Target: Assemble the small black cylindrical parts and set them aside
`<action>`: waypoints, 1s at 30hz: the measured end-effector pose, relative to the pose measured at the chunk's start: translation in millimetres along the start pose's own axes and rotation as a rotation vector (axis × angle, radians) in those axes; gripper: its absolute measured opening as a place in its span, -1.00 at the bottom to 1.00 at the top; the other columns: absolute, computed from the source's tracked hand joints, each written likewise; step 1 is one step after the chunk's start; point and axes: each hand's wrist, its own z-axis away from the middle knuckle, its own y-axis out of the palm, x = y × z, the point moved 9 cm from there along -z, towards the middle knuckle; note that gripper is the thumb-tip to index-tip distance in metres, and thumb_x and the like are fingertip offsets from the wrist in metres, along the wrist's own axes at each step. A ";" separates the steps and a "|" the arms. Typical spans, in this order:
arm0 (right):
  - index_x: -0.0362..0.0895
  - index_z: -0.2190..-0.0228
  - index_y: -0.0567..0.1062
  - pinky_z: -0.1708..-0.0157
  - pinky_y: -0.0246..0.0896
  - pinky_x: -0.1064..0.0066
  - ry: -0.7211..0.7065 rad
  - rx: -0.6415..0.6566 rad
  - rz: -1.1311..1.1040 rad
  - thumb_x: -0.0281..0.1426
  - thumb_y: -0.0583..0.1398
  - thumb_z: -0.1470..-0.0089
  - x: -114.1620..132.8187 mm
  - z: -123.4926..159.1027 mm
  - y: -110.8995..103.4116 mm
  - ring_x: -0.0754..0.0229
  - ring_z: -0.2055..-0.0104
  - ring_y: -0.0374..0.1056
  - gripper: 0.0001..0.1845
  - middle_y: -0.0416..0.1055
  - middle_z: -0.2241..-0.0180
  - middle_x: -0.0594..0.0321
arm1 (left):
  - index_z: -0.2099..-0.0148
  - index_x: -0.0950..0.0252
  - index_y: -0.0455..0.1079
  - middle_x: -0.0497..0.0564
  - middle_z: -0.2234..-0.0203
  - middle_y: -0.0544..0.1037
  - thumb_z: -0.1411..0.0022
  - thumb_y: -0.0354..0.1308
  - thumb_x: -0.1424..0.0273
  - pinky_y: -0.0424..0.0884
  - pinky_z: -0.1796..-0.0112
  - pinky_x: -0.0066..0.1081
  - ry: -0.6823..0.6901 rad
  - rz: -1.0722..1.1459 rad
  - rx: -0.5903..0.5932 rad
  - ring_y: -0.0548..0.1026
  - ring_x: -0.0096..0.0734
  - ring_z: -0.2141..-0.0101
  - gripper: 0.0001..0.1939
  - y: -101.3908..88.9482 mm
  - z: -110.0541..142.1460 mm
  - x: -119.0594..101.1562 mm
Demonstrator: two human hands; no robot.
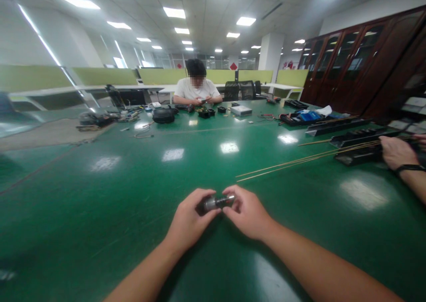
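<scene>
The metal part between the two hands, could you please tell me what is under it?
Green table shows below the metal part; whatever lies directly beneath is covered by it, the left hand and the right hand.

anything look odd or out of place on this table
Nothing looks spilled or damaged around the metal part. The thin gold-coloured rods at right stick out past the black tray over the green tabletop, which looks slightly untidy.

Part point(219, 202): small, roughly cylindrical, held in my left hand point(189, 217) over the table point(140, 195). Wider grey body toward my left; dark, ribbed middle; narrow, shiny end reaching between thumb and fingers of my right hand point(249, 212). Axis nearly level, crosswise before me; finer detail blurred.
</scene>
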 end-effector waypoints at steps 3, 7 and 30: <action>-0.07 0.15 0.50 0.40 0.24 0.45 -0.038 -0.005 0.002 -0.49 0.24 0.02 4.8 -0.1 -1.5 0.27 0.44 0.33 -0.68 0.47 0.34 0.30 | 0.11 0.18 0.43 -0.05 0.24 0.52 -0.13 0.31 0.38 0.39 0.18 -0.37 0.005 -0.010 0.006 0.48 -0.32 0.22 -0.75 0.9 0.3 -1.3; -0.09 0.21 0.54 0.34 0.28 0.45 -0.073 0.006 -0.018 -0.50 0.23 -0.02 10.3 -1.3 -1.7 0.24 0.36 0.39 -0.76 0.50 0.29 0.27 | 0.13 0.18 0.43 -0.06 0.27 0.52 -0.15 0.30 0.36 0.39 0.20 -0.39 0.039 -0.021 0.016 0.47 -0.35 0.24 -0.78 2.1 0.0 -5.9; -0.12 0.24 0.56 0.30 0.28 0.44 -0.032 0.061 -0.041 -0.40 0.22 -0.11 5.1 -4.9 0.0 0.22 0.30 0.43 -0.84 0.53 0.31 0.26 | 0.13 0.15 0.48 -0.07 0.26 0.55 -0.12 0.35 0.39 0.38 0.19 -0.39 0.048 -0.018 -0.020 0.49 -0.36 0.23 -0.76 -1.7 -1.0 -4.1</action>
